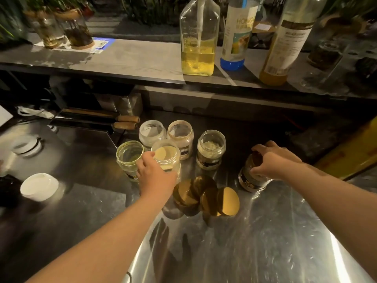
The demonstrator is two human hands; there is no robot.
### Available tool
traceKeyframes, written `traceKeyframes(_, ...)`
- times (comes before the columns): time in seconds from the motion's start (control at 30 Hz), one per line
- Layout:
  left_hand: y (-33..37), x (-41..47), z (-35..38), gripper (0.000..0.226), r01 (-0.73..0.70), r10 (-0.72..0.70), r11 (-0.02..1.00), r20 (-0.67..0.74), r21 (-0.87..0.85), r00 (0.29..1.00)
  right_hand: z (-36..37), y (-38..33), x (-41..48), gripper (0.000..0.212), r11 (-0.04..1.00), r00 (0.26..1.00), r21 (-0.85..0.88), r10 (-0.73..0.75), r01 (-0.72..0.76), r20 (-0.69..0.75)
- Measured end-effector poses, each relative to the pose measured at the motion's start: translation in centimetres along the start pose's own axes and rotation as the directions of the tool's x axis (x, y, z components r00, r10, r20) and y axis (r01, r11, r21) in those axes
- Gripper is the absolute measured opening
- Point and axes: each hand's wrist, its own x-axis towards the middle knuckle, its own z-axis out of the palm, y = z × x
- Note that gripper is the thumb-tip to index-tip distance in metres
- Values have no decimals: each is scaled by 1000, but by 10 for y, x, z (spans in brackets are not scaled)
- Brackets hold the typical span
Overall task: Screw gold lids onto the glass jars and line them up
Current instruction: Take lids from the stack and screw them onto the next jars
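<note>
**Open jars grouped on a steel counter, both hands on jars**

Landmark taken: the heap of gold lids (206,198), lying overlapped on the steel counter (265,231), near the middle of the view.

- Just behind and left of the heap, a jar of pale yellow powder (166,157) is gripped by the left hand (156,174). Fingers are curled round the jar's near side, thumb laid against the rim. No lid is seen on it.
- Further left of the heap, touching that hand, a greenish-rimmed jar (129,157) is seen open and upright.
- Behind the heap, two more open jars are set side by side: a frosted white one (152,134) and a beige one (180,138).
- Behind and slightly right of the heap, an open jar of white flakes (211,152) is noted, standing apart from the others.
- Right of the heap, a dark-filled jar (251,176) is held at its top by the right hand (273,160). Fingers are bent and spread over the mouth; whether a lid is under them cannot be told.
- Well left of the heap, a white lid (38,186) is seen lying flat.
- Far behind, on a raised shelf (122,58), a pump bottle of yellow liquid (199,37) is placed among taller bottles.
</note>
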Motion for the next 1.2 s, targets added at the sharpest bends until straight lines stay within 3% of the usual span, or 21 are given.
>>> traceKeyframes(0.2, 0, 19, 6, 118, 78, -85, 995, 124, 63, 989, 0, -11, -2, 89, 999, 999, -29, 37, -36, 22)
traceKeyframes(0.27, 0, 25, 10, 123, 99, -104, 994, 122, 50, 987, 4, -16, -3, 90, 993, 999, -117, -3, -1, -38)
traceKeyframes(0.4, -1, 33, 22, 117, 140, -141, 990, 59, 13, 988, 23, -30, -21, 70, 923, 910, -303, -319, 235, -264)
traceKeyframes(0.5, -4, 34, 32, 114, 153, -153, 988, 3, -15, 988, 58, -39, -32, 65, 877, 866, -222, -466, 426, -181)
traceKeyframes(0.6, -6, 34, 39, 117, 169, -170, 984, -21, -51, 985, 91, -43, -32, 89, 931, 929, -22, -362, 365, 81)
traceKeyframes(0.7, -9, 39, 41, 124, 158, -159, 987, -29, -33, 987, 116, -43, -28, 112, 958, 941, -4, -279, 285, 189)
traceKeyframes(0.87, -9, 42, 42, 123, 165, -165, 985, 1, 45, 986, 136, -45, -22, 117, 969, 951, 20, -245, 246, 187)
traceKeyframes(1.07, -18, 42, 44, 112, 164, -154, 974, 74, -156, 985, 133, -45, -18, 112, 980, 968, 37, -197, 193, 155)
traceKeyframes(1.2, -21, 38, 37, 117, 152, -134, 978, 126, -146, 983, 115, -48, -19, 109, 969, 976, 154, -204, 191, 77)
